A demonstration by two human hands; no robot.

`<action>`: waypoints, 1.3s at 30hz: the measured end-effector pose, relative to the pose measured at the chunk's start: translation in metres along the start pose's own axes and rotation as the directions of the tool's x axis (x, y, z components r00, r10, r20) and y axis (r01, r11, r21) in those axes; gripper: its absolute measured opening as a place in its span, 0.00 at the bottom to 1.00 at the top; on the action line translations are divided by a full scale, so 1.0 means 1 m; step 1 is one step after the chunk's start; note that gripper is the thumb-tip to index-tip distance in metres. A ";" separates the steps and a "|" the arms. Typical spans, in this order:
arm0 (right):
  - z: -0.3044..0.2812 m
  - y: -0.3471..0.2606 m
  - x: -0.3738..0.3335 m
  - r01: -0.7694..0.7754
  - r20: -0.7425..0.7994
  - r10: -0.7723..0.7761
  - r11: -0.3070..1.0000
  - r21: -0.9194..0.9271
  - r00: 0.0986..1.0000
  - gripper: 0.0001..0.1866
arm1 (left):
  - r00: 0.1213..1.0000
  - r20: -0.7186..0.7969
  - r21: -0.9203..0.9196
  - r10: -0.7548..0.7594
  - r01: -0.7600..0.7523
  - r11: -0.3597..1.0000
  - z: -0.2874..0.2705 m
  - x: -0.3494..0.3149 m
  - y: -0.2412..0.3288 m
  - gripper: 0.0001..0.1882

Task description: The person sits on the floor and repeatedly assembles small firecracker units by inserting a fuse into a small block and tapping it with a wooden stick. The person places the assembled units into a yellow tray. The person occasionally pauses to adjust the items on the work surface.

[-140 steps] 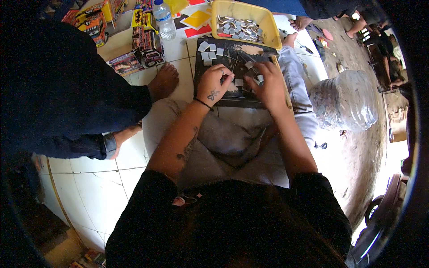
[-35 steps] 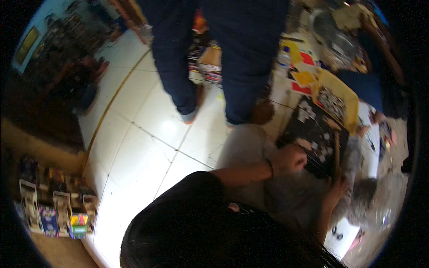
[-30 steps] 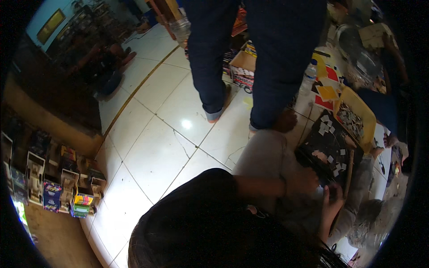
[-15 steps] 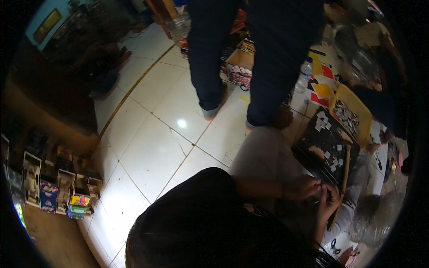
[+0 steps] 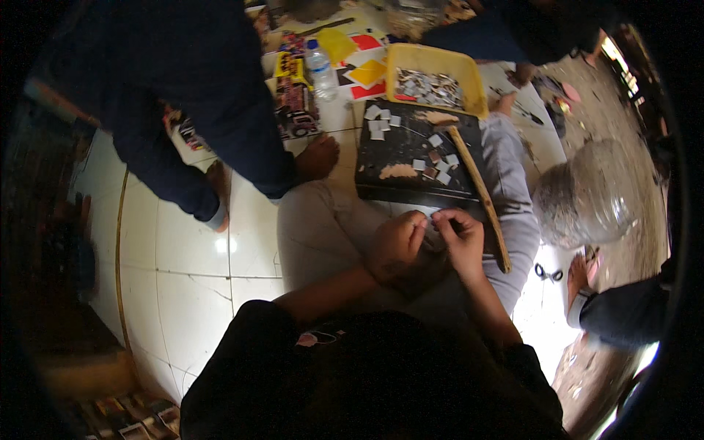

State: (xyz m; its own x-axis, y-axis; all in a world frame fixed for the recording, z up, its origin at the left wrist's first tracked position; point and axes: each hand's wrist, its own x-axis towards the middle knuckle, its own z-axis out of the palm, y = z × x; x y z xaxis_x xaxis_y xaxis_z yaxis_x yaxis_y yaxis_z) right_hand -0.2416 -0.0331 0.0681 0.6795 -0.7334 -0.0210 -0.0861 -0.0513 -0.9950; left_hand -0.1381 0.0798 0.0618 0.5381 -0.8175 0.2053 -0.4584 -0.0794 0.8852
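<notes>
In my lap, my left hand [image 5: 396, 238] is closed with thumb and fingers pinched together. My right hand [image 5: 462, 238] faces it a short gap away, its thumb and fingertips also pinched. Whatever they hold is too small to make out. Just beyond the hands, a black board [image 5: 381, 165] carries several small whitish square pieces [image 5: 378, 121] and patches of light brown crumbs [image 5: 397, 171]. Across its right side lies a wooden stick [image 5: 480, 194], slanting down over my right leg. At the board's far edge stands a yellow plastic tub [image 5: 478, 88] filled with small grey-white pieces [image 5: 429, 84].
A water bottle [image 5: 320, 70] stands beside red and yellow sheets [image 5: 367, 72] at the far side. Scissors [image 5: 548, 273] lie on the tiles at right, near a large clear plastic container [image 5: 594, 194]. Another person's dark-trousered legs [image 5: 220, 132] stand close at left; other people are at right.
My view has swung to the right, so the board, tub and hands now sit nearer the middle. Both hands stay close together, pinched, over my lap.
</notes>
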 end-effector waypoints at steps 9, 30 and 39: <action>-0.009 -0.005 0.003 0.214 0.071 -0.211 0.976 -0.030 0.975 0.05 | 0.981 0.181 -0.230 0.065 -0.022 0.973 -0.004 0.012 -0.008 0.09; -0.017 0.001 0.054 0.325 0.053 -0.335 0.846 -0.423 0.941 0.09 | 0.932 0.092 0.178 0.350 -0.362 0.915 -0.009 0.064 -0.049 0.07; -0.069 0.026 0.052 -0.062 -0.088 -0.056 0.360 -0.931 0.995 0.31 | 0.957 -0.139 0.313 0.255 -0.202 0.928 -0.028 0.132 -0.094 0.05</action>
State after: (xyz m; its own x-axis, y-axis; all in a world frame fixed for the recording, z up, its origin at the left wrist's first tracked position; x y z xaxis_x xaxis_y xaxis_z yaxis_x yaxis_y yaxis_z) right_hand -0.2590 -0.1189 0.0480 0.6162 -0.7864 0.0436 -0.7517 -0.6036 -0.2657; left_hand -0.0047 -0.0046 0.0171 0.4959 -0.7234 0.4805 -0.7556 -0.0867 0.6493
